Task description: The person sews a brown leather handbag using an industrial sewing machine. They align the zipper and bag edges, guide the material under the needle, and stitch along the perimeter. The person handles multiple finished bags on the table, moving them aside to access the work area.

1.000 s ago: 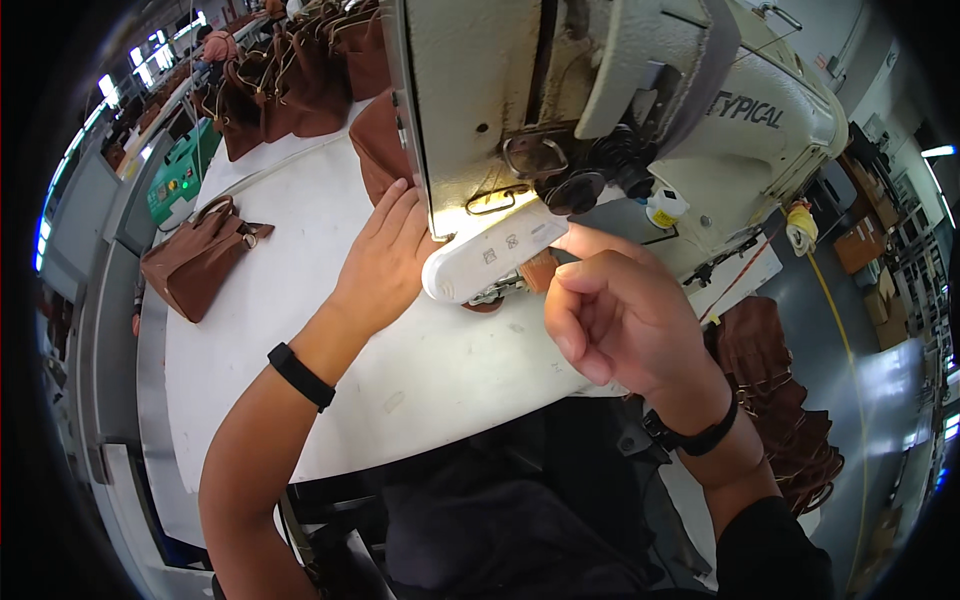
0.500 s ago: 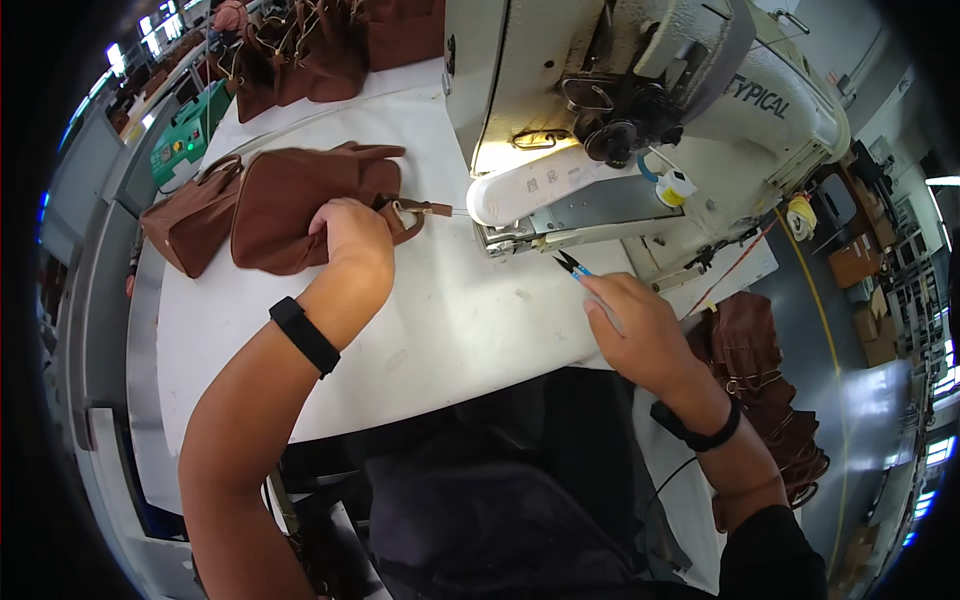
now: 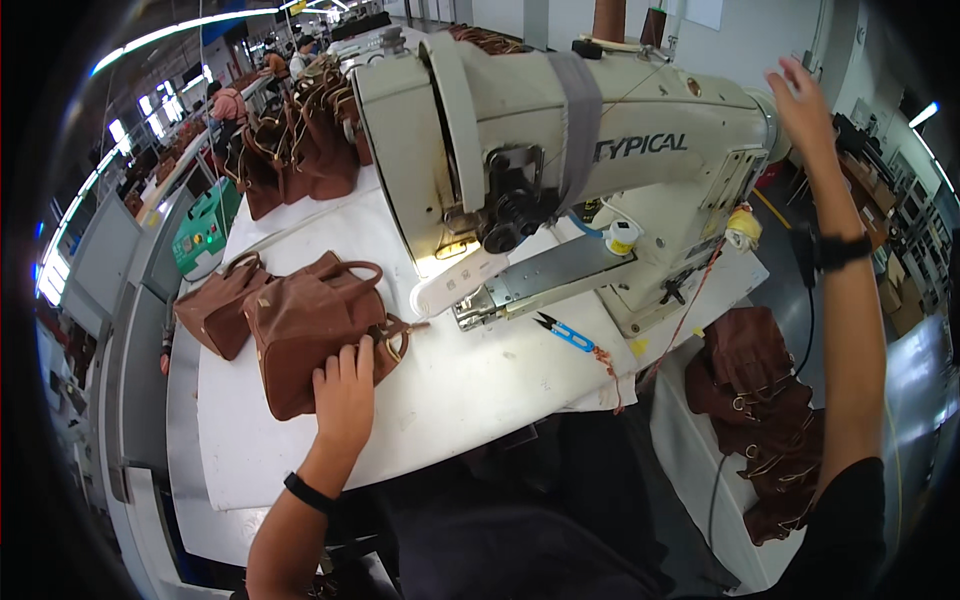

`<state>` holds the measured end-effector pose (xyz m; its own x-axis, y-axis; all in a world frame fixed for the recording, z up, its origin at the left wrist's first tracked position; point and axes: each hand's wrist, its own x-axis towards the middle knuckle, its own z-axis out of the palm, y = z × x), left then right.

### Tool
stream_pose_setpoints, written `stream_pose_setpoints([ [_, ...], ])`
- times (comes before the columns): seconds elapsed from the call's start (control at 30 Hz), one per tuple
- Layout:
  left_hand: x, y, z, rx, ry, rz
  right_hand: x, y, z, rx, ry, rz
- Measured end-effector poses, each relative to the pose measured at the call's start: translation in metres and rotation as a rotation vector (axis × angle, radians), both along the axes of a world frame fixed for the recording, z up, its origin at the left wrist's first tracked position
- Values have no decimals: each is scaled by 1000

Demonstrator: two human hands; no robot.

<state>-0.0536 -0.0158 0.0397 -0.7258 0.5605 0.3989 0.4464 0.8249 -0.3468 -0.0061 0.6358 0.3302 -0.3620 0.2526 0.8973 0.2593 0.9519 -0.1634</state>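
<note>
My left hand (image 3: 345, 390) lies against the near side of a brown handbag (image 3: 300, 340), fingers apart and pressed to it. The bag has a loop handle and a side strap reaching toward the sewing machine's narrow arm. Behind it to the left stands a second brown bag (image 3: 215, 310). My right hand (image 3: 803, 108) is raised beside the handwheel (image 3: 768, 122) of the cream sewing machine (image 3: 640, 110), its fingers stretched and nothing seen in them. Blue thread snips (image 3: 566, 332) lie on the white table (image 3: 470, 400) with loose brown thread at their end.
More brown bags (image 3: 320, 150) stand at the far left, near a green box-shaped device (image 3: 205, 235). On the right, a stack of brown bag pieces (image 3: 755, 400) rests on a pale surface. A small white bottle (image 3: 621, 237) sits on the machine's bed. Other people are in the background.
My right hand has let go of the thread snips, now on the table, and risen to the handwheel. My left hand remains at the bag. The view has tilted up.
</note>
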Motion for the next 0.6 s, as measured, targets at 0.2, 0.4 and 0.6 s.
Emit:
stream_pose_setpoints([
  [0.2, 20, -15, -6, -35, -36, -88, -39, 35, -38, -543, -159, 177],
  [0.4, 17, -12, -13, -92, -41, -69, -16, 9, -117, -677, 429, 409],
  [0.6, 19, -15, -11, -85, -9, -67, -23, -13, -132, -674, 536, 436],
])
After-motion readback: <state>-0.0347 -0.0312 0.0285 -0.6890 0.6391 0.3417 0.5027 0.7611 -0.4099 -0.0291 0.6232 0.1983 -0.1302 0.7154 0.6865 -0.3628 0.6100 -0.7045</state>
